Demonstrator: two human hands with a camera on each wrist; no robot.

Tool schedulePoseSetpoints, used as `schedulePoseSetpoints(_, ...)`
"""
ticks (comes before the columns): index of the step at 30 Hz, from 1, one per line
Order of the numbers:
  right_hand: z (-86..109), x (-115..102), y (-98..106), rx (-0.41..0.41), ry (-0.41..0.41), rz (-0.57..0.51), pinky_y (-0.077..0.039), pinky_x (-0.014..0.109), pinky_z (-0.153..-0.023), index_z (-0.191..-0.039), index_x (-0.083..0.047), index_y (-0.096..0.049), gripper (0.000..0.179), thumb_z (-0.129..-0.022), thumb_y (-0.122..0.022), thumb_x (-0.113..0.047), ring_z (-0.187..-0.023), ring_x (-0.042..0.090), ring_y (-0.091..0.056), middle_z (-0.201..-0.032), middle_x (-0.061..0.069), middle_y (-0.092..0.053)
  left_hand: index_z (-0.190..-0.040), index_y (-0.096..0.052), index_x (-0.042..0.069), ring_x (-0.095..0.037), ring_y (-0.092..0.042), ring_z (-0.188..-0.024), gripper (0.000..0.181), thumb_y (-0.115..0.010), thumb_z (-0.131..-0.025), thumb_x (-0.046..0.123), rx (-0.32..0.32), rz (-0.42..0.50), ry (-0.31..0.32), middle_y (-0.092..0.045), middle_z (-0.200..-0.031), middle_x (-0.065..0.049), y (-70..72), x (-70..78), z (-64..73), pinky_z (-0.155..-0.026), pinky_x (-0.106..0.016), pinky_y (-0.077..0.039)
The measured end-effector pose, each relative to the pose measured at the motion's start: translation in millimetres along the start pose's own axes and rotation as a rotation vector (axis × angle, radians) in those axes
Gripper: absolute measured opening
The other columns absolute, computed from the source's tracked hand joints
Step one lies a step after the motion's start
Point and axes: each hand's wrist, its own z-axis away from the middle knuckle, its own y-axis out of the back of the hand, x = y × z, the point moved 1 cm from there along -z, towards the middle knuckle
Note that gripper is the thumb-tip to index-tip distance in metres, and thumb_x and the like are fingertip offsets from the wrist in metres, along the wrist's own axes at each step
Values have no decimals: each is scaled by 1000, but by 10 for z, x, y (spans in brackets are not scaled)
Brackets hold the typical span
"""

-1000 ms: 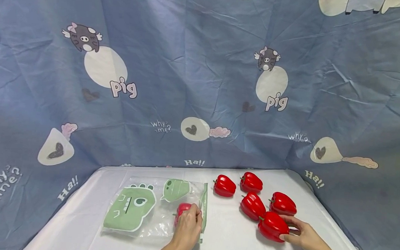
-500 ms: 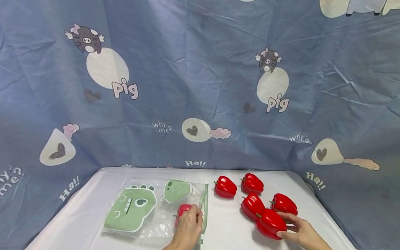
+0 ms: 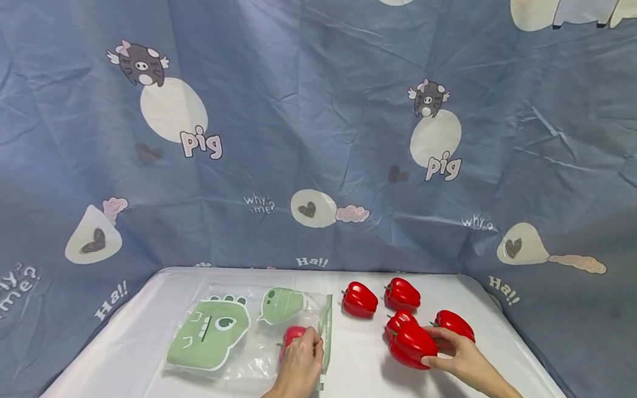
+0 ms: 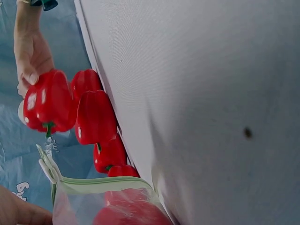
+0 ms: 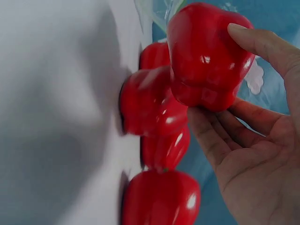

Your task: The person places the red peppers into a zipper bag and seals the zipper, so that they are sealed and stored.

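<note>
My right hand (image 3: 459,358) grips a red bell pepper (image 3: 412,346) by its blunt end. A shadow lies on the cloth below, and in the left wrist view this pepper (image 4: 50,102) hangs off the table, stem toward the bag. Thumb and fingers lie on opposite sides of it in the right wrist view (image 5: 206,56). On the left, a clear zip bag (image 3: 209,332) with green dinosaur prints lies flat, its green-edged mouth facing right. My left hand (image 3: 300,361) pinches the bag near that mouth; the fingertips are partly hidden. Inside the bag sits another red bell pepper (image 3: 290,336).
Several red bell peppers rest on the white cloth (image 3: 362,378): one at the back left (image 3: 360,300), another pepper (image 3: 402,295) beside it, a pepper (image 3: 397,322) partly behind the held one, and one (image 3: 455,324) behind my right hand. A blue printed curtain (image 3: 322,132) hangs behind the table.
My right hand has lifted its bell pepper off the cloth and carried it left, now covering part of the neighbouring pepper. The left hand keeps its hold on the bag.
</note>
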Motion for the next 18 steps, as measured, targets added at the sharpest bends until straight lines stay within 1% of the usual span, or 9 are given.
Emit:
schedulePoseSetpoints(6, -148, -139, -103, 0, 38, 57, -55, 24, -80, -130, 0, -54, 65, -77, -80, -28, -104, 27, -64, -124, 16, -62, -73, -54, 12, -12, -59, -57, 20, -68, -79, -1, -8, 6, 1, -60, -61, 1, 9, -1, 5, -51, -26, -43)
schedulePoseSetpoints(11, -238, -203, -171, 5, 69, 85, -55, 24, -77, -129, -2, -56, 64, -77, -80, -29, -102, 26, -64, -122, 15, -63, -73, -54, 12, -13, -59, -56, 20, -68, -79, -1, -3, -4, 2, -60, -60, 1, 4, -4, 4, -51, -26, -43)
schedulePoseSetpoints(13, -273, -217, -199, -4, 77, 78, -56, 24, -76, -130, -3, -55, 63, -78, -79, -29, -102, 26, -65, -122, 15, -62, -72, -54, 13, -14, -59, -56, 20, -68, -79, -1, 2, -8, -1, -60, -60, 1, 2, -6, 3, -51, -27, -43)
schedulePoseSetpoints(18, -350, -235, -280, -27, 91, 69, -56, 26, -78, -131, -4, -54, 64, -79, -79, -30, -103, 25, -65, -124, 15, -62, -72, -53, 13, -13, -58, -56, 21, -69, -79, 0, 6, -16, -1, -60, -60, 2, 1, -7, 0, -51, -27, -43)
